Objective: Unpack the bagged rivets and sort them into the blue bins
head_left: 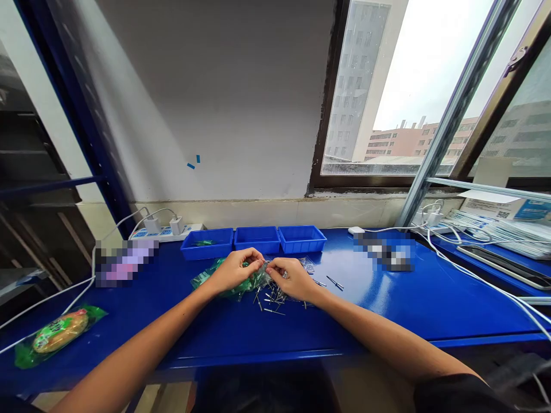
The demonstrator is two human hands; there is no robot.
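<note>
A small clear plastic bag (260, 279) is pinched between the fingertips of my left hand (237, 269) and my right hand (293, 277), which nearly meet over the table. Beneath and in front of them lies a loose pile of metal pop rivets (274, 297). One or two rivets (334, 283) rest apart, to the right. Green plastic packaging (209, 276) spreads under and left of my left hand. Behind my right hand another bit of clear plastic (307, 265) shows. My right hand covers part of the pile.
Behind my hands stand three blue trays in a row: the left tray (206, 252) holds something green, beside the middle tray (257, 245) and right tray (302, 246). A wrapped bread roll (61, 332) lies at left. Power strip (189, 229), white cables (462, 267) and a phone (503, 267) flank the blue table (379, 321).
</note>
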